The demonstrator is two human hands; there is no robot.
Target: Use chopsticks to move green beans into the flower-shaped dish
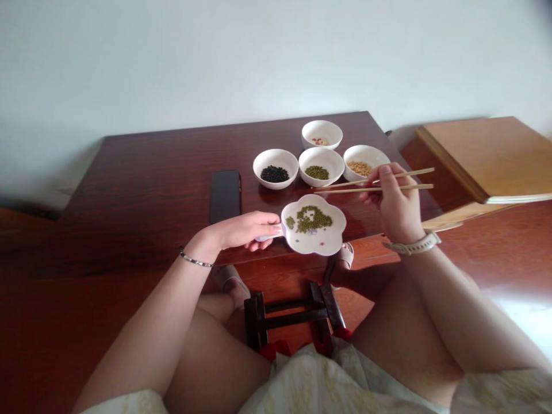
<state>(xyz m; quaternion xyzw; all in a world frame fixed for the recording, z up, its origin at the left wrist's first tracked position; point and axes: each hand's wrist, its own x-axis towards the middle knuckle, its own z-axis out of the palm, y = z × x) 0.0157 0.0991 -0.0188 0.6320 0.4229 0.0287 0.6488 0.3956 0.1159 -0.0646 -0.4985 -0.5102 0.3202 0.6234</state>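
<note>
My left hand [254, 230] is closed round the handle of a white flower-shaped dish [297, 244], held level over the table's front edge. Green mung beans [314, 219] lie in it, mostly toward its far side. With my right hand [394, 198] I grip a pair of wooden chopsticks [345, 190]; their tips point left, above the far rim of the dish and near the middle bowl. That white bowl [302, 156] also contains mung beans. Beside it stand a bowl [259, 161] of black beans and a bowl [379, 154] of yellowish beans, partly behind my right hand.
A fourth white bowl [338, 137] with a few reddish and pale pieces stands at the back. A black phone [225, 195] lies left of the bowls on the dark wooden table [150, 184]. To the right is a lighter wooden piece of furniture [495, 149]; the wall [215, 63] rises behind.
</note>
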